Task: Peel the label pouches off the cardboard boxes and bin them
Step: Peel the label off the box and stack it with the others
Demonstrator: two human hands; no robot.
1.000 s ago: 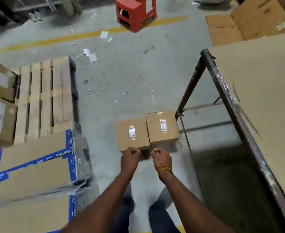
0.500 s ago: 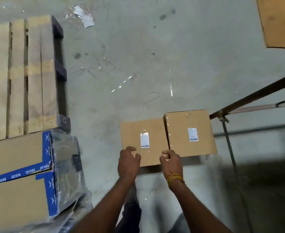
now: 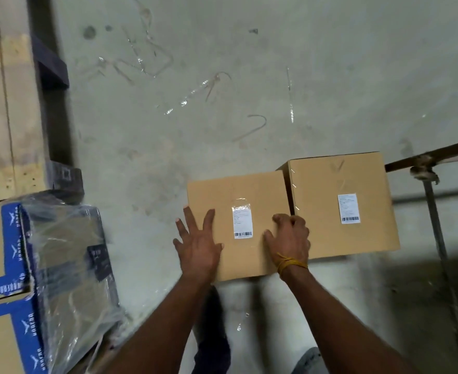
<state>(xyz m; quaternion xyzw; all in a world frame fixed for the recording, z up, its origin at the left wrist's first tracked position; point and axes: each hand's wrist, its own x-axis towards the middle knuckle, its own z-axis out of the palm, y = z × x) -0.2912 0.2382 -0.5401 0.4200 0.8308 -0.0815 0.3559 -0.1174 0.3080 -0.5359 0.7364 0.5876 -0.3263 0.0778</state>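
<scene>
Concrete floor (image 3: 249, 63), wooden pallet (image 3: 9, 103), cardboard boxes (image 3: 341, 171)

Two plain brown cardboard boxes (image 3: 290, 211) each carry a white label pouch (image 3: 242, 222) with black barcode stripes; lower left, blue-printed cartons (image 3: 14, 265) under clear wrap; grey floor (image 3: 249, 76); yellow wrist thread (image 3: 290, 264).

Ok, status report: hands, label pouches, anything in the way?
Left hand flat on near box, right hand curled at its top. Both label pouches still stuck on. Nothing blocking them.
</scene>
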